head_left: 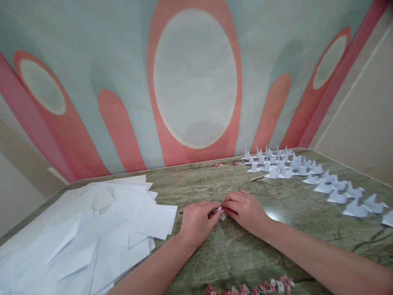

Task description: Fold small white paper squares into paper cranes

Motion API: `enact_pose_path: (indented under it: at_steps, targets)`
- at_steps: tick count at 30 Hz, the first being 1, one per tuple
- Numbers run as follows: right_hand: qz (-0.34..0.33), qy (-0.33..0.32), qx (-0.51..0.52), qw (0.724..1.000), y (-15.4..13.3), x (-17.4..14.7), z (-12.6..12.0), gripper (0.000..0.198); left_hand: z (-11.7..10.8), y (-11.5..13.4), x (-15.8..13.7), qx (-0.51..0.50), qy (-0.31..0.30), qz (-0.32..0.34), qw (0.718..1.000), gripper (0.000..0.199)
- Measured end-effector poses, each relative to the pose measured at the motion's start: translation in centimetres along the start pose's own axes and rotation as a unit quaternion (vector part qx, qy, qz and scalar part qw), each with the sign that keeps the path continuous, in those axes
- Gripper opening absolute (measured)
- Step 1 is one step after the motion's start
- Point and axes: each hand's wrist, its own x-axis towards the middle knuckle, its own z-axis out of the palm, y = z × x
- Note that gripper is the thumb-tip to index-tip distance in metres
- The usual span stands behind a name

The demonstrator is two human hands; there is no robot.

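My left hand (199, 221) and my right hand (245, 208) meet near the middle of the table. Between their fingertips is a small folded piece of white paper (223, 216), mostly covered by the fingers. Both hands pinch it, the left from its left side and the right from above and the right. How far the paper is folded I cannot make out. To the right stand several white folded paper birds (337, 196) in loose rows. Left of my left hand lies a wide, untidy pile of white paper sheets (113, 241).
The table (190, 184) has a green-brown wood-grain top with printed pink flowers (254, 287) near the front edge. On the paper pile sits a cream-coloured piece (102, 200) with dark marks. Behind the table hangs a grey-green and coral patterned backdrop (196, 153).
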Motion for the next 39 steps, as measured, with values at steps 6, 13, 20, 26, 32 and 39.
enact_pose_path:
  at_steps: [6,13,20,26,32,39]
  targets:
    - [-0.001,0.007,-0.004,1.000,0.0,0.0,0.1,0.010,0.2,-0.3,0.0,0.014,0.007,0.044,0.999,0.021]
    - [-0.005,0.010,-0.015,1.000,-0.1,0.0,0.1,0.009,0.6,-0.9,0.1,0.114,0.021,0.134,0.984,0.023]
    - [-0.002,-0.006,-0.009,1.000,-0.2,-0.2,-0.2,0.013,1.0,-1.1,0.1,0.217,0.020,0.200,0.955,0.017]
    - [0.039,-0.024,-0.024,0.999,-0.5,-0.5,-1.0,0.015,0.8,-0.8,0.1,0.229,0.011,0.194,0.954,0.020]
    - [0.026,-0.055,-0.058,0.996,-1.8,-0.8,-1.7,0.010,0.6,-0.4,0.1,0.231,-0.007,0.175,0.957,0.016]
    - [0.021,-0.104,-0.063,0.992,-2.5,-0.5,-2.3,0.011,0.4,0.1,0.2,0.224,-0.027,0.152,0.962,0.016]
